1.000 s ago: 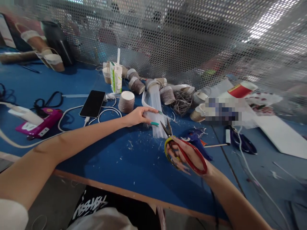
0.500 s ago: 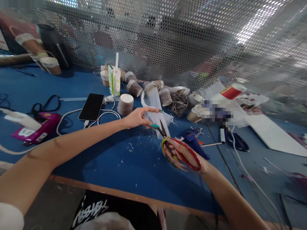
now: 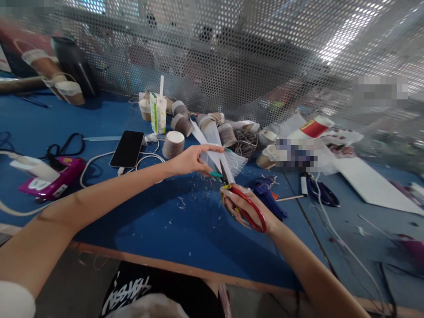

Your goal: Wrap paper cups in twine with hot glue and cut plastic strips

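Observation:
My left hand (image 3: 190, 161) has a strip of sheer white mesh fabric (image 3: 236, 162) between its thumb and index finger, with the other fingers mostly hidden. Long teal nails show at its fingertips. My right hand (image 3: 250, 205) is wrapped round the handles of a pair of scissors (image 3: 250, 207) with red and yellow grips. Their dark blades point up and away, close to my left thumb and against the fabric. Whether the blades are fully closed is hard to see. Beyond my left hand stands a small twine-wrapped cup (image 3: 173, 145) with a white top.
Several twine-wrapped cups (image 3: 181, 125) and a drink carton (image 3: 158, 112) line the back, before a perforated metal screen (image 3: 205, 57). At left are a phone (image 3: 127, 149), its white cable and a magenta device (image 3: 62, 174). A blue tool (image 3: 270, 201) and dark-handled scissors (image 3: 323, 190) lie to the right.
My right hand and the scissors have shifted slightly up and left, and the blades look less spread. The fabric's loose end has swung a little to the right.

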Motion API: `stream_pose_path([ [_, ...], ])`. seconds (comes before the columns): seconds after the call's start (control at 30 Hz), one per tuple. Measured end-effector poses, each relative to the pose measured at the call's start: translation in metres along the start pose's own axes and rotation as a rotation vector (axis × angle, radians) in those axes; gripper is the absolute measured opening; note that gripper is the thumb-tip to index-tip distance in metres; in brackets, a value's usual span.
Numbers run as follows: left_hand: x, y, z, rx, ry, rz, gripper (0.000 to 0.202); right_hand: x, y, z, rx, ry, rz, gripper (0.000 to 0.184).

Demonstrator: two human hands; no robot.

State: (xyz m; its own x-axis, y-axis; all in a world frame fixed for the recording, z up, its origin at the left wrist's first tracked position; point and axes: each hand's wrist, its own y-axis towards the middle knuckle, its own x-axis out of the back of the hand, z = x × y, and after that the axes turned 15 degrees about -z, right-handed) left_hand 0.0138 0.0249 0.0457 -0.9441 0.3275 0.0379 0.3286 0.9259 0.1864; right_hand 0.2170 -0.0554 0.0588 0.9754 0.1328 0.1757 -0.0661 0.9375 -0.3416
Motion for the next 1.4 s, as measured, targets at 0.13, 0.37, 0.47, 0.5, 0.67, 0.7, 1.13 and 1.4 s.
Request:
stream_pose_path([
  [0.13, 0.0, -0.001, -0.004, -0.017, 0.057, 0.026, 0.064, -0.003, 0.0, 0.0, 0.045, -0.039, -0.029, 0.044],
  [0.37, 0.0, -0.003, -0.004, -0.07, 0.105, 0.052, 0.064, -0.005, 0.007, -0.013, 0.106, -0.038, -0.044, 0.045],
  [0.47, -0.001, -0.004, -0.006, -0.062, 0.099, 0.058, 0.065, -0.006, 0.01, -0.018, 0.103, 0.0, -0.049, 0.043],
  [0.5, -0.002, -0.004, -0.007, -0.052, 0.094, 0.063, 0.066, -0.006, 0.011, -0.019, 0.104, 0.009, -0.054, 0.042],
  [0.67, -0.001, -0.004, -0.008, -0.023, 0.076, 0.086, 0.068, -0.009, 0.012, -0.02, 0.12, -0.011, -0.107, 0.039],
  [0.7, -0.001, -0.003, -0.007, -0.023, 0.077, 0.088, 0.068, -0.01, 0.011, -0.019, 0.125, -0.026, -0.122, 0.039],
  [1.13, -0.001, -0.004, -0.007, -0.035, 0.081, 0.107, 0.068, -0.01, 0.008, -0.018, 0.101, -0.139, -0.206, 0.04],
  [1.4, -0.001, -0.005, -0.009, -0.06, 0.106, 0.119, 0.069, -0.005, 0.015, -0.026, 0.218, -0.072, -0.082, 0.042],
])
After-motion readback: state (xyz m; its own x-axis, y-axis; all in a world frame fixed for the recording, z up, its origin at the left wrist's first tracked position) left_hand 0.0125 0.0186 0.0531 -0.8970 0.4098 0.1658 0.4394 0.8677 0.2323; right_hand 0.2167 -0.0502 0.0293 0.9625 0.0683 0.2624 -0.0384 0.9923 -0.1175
